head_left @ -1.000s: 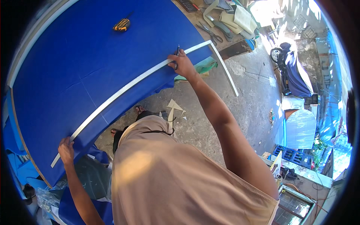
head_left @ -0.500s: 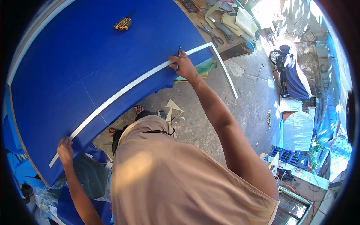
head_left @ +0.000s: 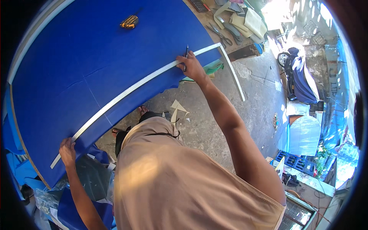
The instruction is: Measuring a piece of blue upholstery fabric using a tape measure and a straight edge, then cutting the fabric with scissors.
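Fisheye head view downward over hands (head_left: 193, 68)

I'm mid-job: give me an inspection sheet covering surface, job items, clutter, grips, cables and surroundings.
Surface: blue sheet spread out, bearing a pale line.
Job items: L-shaped straightedge across the sheet, short arm extending past its edge; dark pen.
Clutter: yellow-black tape measure on the sheet; scissors and scraps at upper right.
Grips: left hand on the straightedge's lower-left part; right hand on it too, holding the pen.
Cables: cords at lower right.
Surroundings: concrete floor, covered motorcycle, blue crate.
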{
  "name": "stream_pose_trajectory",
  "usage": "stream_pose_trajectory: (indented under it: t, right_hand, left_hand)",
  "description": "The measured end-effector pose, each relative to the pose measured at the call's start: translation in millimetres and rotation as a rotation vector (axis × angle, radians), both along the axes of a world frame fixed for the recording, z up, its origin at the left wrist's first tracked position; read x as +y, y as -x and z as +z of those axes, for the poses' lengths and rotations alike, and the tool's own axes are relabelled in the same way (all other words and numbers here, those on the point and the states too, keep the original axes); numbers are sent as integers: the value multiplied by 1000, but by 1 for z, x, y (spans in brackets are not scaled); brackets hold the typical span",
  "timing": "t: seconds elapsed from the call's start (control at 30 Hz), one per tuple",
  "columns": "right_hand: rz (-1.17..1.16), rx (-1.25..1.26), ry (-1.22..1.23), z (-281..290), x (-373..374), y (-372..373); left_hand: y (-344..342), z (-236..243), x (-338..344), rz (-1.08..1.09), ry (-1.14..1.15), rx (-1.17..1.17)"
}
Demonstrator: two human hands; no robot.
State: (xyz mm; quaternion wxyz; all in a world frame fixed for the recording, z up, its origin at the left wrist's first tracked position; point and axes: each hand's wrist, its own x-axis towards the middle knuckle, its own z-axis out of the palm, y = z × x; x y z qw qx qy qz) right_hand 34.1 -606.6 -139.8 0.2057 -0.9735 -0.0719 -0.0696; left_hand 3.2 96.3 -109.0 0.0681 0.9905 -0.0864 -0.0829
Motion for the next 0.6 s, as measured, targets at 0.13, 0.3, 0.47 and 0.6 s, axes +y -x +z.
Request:
stream_pose_trajectory:
  t: [0.13, 0.3, 0.47, 0.6]
  right_hand:
    - [50, -49, -14, -1, -2, -3]
    - [43, -82, -3, -2, -2, -4]
    - [9, -35, -16, -1, -1, -1]
    - [-22, -8, 5, 0, 1, -1]
  left_hand:
    - [-1, -2, 1, 0, -20, 4]
    - [-2, -3, 2, -40, 2, -9]
    - [-3, -2, 1, -58, 6, 4]
    - [-2, -1, -1, -13, -26, -1]
